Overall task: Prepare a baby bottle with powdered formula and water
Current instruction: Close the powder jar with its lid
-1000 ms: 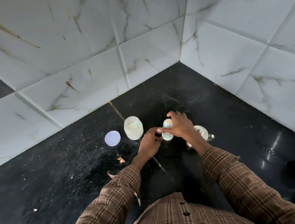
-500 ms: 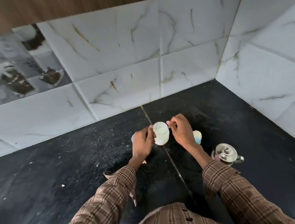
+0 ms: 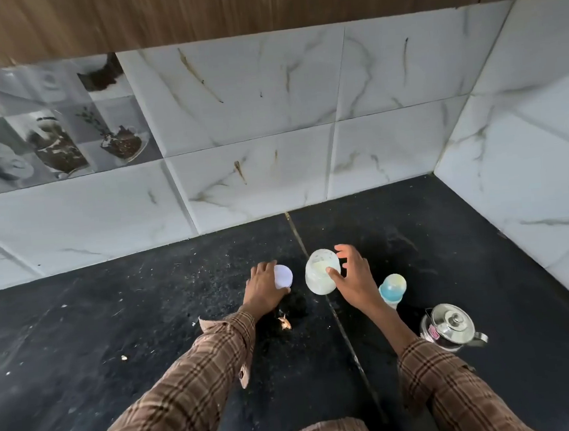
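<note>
Head view: a black countertop is being looked down on, and a translucent powder jar with pale powder inside is being shown near the tiled back wall, just beside a seam in the stone; this jar is being taken as the landmark. The right hand is being held against the jar's right side, its thumb being laid on the jar's wall and its fingers being spread in a loose curve around the top; whether the jar is actually being clasped cannot be told. Just to the left of the jar, a white lid is being covered by the left hand, the fingers being curled over its far edge while the thumb is being pressed along the near edge, so the lid is being gripped. To the right of the jar and nearer the person, past the right wrist, a baby bottle with a blue collar is being left standing, untouched. Further right and nearer still, a small steel kettle is being left well apart from the jar. Plaid sleeves are being worn on both arms.
</note>
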